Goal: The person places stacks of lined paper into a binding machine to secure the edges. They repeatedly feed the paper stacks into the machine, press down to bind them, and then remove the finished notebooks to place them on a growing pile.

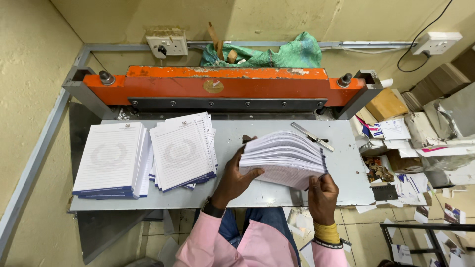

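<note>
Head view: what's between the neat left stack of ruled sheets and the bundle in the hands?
A second, fanned-out stack of ruled sheets lies between the neat stack and the held bundle, then bare grey table.

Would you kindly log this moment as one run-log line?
left hand: gripping bent sheaf of printed sheets | right hand: supporting its lower corner | two ruled-pad stacks: left on cutter table

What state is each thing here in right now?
Sheaf of printed sheets: fanned, held up in both hands.
Left hand: gripping the sheaf's left edge.
Right hand: holding its lower right corner.
Left pad stack: lying flat, squared.
Middle stack: flat, splayed unevenly.
Metal ruler: lying loose.
</note>
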